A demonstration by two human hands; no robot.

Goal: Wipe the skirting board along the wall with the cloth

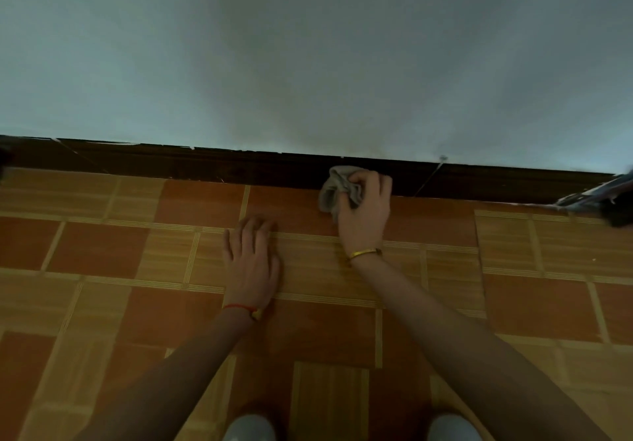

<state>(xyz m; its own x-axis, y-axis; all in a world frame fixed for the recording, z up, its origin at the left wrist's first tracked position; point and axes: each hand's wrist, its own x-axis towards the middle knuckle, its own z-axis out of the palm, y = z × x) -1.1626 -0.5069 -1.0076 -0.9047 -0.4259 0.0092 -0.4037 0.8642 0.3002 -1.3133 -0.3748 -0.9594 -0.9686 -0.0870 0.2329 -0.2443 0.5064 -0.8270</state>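
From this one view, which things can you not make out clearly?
1. Skirting board behind the cloth: hidden by the cloth and the right hand.
2. Floor under the left hand: covered by the palm.
3. Dark object at right: cut off by the frame edge, blurred.
4. Dirt on the board: too dark to tell.

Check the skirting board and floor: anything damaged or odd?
Yes. The dark skirting board has pale chips or paint flecks along its top edge, left of the cloth that the right hand grips. The left hand lies flat on the floor.
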